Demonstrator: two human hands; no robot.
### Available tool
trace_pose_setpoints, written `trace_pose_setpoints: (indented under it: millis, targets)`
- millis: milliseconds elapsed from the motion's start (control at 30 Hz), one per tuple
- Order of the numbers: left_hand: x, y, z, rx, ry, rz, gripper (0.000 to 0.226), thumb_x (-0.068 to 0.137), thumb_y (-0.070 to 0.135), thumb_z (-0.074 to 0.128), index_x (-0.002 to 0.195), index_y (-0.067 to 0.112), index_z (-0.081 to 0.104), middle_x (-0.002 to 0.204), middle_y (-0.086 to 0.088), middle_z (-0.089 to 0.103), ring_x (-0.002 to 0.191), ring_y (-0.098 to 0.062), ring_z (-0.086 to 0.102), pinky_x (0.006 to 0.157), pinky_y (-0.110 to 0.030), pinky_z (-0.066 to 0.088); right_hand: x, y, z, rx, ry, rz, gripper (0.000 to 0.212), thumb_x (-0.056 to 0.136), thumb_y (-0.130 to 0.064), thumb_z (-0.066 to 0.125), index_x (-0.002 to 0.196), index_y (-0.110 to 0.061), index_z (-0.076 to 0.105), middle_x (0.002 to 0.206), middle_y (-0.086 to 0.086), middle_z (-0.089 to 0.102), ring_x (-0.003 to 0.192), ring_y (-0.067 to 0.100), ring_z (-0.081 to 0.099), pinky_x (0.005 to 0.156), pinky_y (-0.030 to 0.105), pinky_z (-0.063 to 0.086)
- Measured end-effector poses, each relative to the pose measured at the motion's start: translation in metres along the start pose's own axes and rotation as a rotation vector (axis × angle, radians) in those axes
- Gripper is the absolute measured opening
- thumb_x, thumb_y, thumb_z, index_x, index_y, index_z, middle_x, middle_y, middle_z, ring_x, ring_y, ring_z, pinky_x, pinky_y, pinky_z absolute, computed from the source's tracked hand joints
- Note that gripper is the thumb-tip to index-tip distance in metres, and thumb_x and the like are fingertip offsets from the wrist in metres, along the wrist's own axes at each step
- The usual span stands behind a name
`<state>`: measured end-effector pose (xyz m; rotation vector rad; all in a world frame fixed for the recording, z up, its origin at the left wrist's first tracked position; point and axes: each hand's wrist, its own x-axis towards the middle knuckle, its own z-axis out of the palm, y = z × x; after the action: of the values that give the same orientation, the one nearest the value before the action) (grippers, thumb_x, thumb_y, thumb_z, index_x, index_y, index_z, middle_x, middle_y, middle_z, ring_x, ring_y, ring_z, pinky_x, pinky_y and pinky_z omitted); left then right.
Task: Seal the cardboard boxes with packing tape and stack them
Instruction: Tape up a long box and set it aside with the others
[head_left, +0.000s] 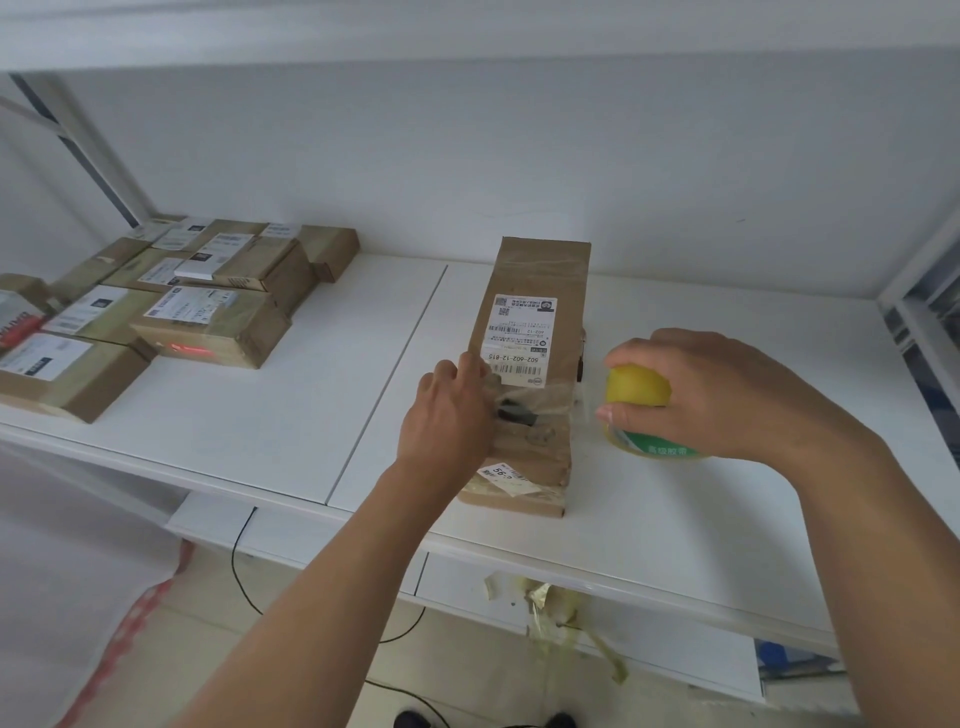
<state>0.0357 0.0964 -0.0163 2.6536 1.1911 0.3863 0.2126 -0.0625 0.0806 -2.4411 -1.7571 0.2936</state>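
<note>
Down at the bottom edge, scraps of used tape (558, 618) hang off the front lip of the white table (260, 415), with a black cable (244, 561) trailing below it. Up on the table now: the left hand (449, 415) sits against the left side of a long cardboard box (530, 364), fingers curled loosely over its top edge near the barcode label, a light grip pressing on the box rather than wrapping it. The box lies lengthwise, running away from the camera, its top already glossy with clear tape. Just beside it on the right, the right hand (717, 395) has its grip clamped on a tape roll (641, 415), yellow on top with a green printed band, fingers curled over the top and thumb underneath. A clear strip seems to stretch from the roll toward the box's near right edge, though it is faint. Well apart at the far left, a stack of sealed boxes (197, 301) with white shipping labels sits packed together against the back wall.
</note>
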Motion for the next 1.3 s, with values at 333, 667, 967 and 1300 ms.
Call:
trace_pose_setpoints:
  millis: [333, 667, 967, 1300]
  targets:
    - [-0.001, -0.007, -0.002, -0.289, -0.050, -0.149, 0.024, 0.102, 0.023, 0.041, 0.125, 0.024, 0.049, 0.109, -0.006, 0.042, 0.090, -0.030, 0.052, 0.074, -0.040, 0.048, 0.000, 0.001, 0.003, 0.001, -0.006, 0.010, 0.049, 0.082, -0.070, 0.053, 0.123, -0.043, 0.051, 0.102, -0.014, 0.047, 0.090, 0.013, 0.046, 0.075, 0.031, 0.041]
    - [0.001, -0.014, 0.005, -0.717, -0.072, -0.232, 0.033, 0.099, 0.024, 0.045, 0.091, 0.047, 0.066, 0.124, -0.005, 0.057, 0.109, -0.025, 0.063, 0.076, -0.027, 0.058, 0.000, 0.009, 0.017, 0.065, -0.003, 0.033, 0.050, 0.079, -0.072, 0.052, 0.120, -0.044, 0.052, 0.101, -0.016, 0.047, 0.092, 0.013, 0.046, 0.077, 0.031, 0.041]
    - [0.003, -0.015, 0.002, -0.691, -0.126, -0.258, 0.023, 0.069, 0.061, 0.057, 0.090, 0.055, 0.064, 0.123, 0.004, 0.060, 0.115, -0.022, 0.058, 0.100, -0.045, 0.051, -0.004, 0.015, 0.025, 0.111, 0.008, 0.046, 0.048, 0.079, -0.070, 0.052, 0.120, -0.045, 0.051, 0.104, -0.016, 0.051, 0.095, 0.013, 0.048, 0.077, 0.031, 0.041]
    - [-0.005, 0.005, -0.017, -0.237, -0.043, -0.151, 0.031, 0.090, 0.041, 0.062, 0.119, 0.030, 0.063, 0.134, -0.003, 0.046, 0.128, -0.027, 0.039, 0.107, -0.042, 0.038, -0.004, 0.016, 0.030, 0.077, -0.006, 0.043, 0.049, 0.079, -0.072, 0.051, 0.120, -0.045, 0.050, 0.102, -0.016, 0.048, 0.092, 0.013, 0.048, 0.078, 0.033, 0.044]
